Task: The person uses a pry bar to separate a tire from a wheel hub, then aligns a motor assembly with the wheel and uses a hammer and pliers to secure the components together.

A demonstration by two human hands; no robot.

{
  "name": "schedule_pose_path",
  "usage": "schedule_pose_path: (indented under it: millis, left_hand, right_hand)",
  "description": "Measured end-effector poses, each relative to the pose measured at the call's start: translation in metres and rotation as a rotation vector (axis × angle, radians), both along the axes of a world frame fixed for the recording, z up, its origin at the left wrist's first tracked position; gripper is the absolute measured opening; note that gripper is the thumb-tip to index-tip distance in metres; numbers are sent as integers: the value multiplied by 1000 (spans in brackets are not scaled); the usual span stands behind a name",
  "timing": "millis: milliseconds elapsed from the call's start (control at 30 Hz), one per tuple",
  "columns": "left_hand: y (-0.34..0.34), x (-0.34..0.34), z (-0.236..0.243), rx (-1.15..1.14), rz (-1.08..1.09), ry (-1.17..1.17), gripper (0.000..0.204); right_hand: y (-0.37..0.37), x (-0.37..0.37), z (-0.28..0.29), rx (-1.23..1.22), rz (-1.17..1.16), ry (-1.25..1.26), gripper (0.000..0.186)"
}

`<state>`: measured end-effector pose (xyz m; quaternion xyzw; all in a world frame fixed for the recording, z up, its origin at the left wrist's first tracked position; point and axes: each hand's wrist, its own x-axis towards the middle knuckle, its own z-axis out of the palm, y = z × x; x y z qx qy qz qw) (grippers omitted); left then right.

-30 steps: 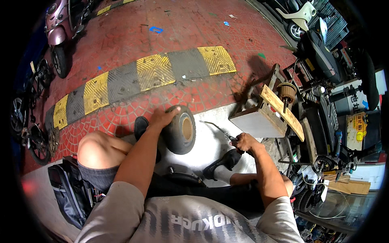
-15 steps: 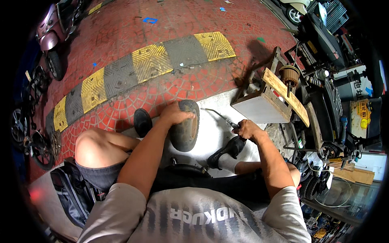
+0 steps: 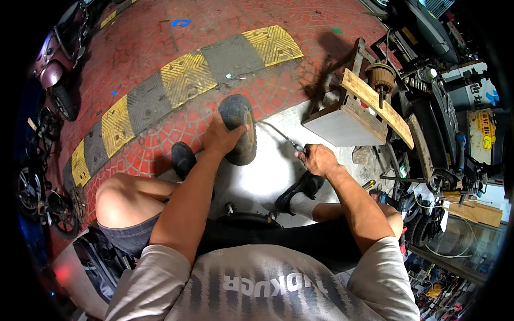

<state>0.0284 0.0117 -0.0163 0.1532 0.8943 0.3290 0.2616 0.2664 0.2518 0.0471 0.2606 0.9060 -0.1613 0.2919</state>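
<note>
My left hand [image 3: 220, 136] is closed on a small, worn black tyre [image 3: 234, 113] with a tan rim, held upright in front of me, thumb on the rim side. My right hand [image 3: 320, 159] is wrapped round the dark handle of a thin, slightly bent metal rod tool [image 3: 279, 131]. The rod's tip points left and ends close to the tyre's right side; whether it touches is not clear. Below the tyre lies a pale, brightly lit floor patch [image 3: 262, 179]. My fingers hide most of the tool's handle.
A wooden stand [image 3: 342, 125] with a curved board [image 3: 377, 109] and a copper-wound motor rotor [image 3: 381, 77] stands at right. Beyond the tyre, a yellow and black speed bump [image 3: 188, 77] crosses red paving. Scooters line both sides. My shoes [image 3: 183, 159] flank the work area.
The tyre has moved farther from me in my left hand and has turned a little. My right hand and the rod tool have shifted slightly left. The whole view has tilted somewhat.
</note>
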Motion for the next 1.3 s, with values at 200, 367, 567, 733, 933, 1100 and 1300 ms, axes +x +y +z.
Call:
schedule_pose_path:
  millis: [200,367,567,733,933,1100,1300]
  left_hand:
    - [-2,2,-6,-12,-19,-43,138]
    - [-7,-3,-19,33,22,-46,139]
    - [-16,-8,-26,50,70,-115,137]
    - [-19,-6,-22,152,56,-143,138]
    - [-28,-4,-28,238,71,-167,138]
    - [-33,-10,-41,320,83,-279,141]
    - [-29,-9,-23,265,111,-297,140]
  right_hand:
    - [-24,-6,-7,46,113,-81,65]
    - [-16,-26,18,60,-10,-40,64]
    - [-29,-25,20,27,16,-36,64]
    - [-20,-23,13,2,63,-33,64]
    - [-21,-27,23,27,17,49,61]
    - [-29,-22,22,-48,47,-25,62]
    - [-18,-26,28,-112,-37,-11,68]
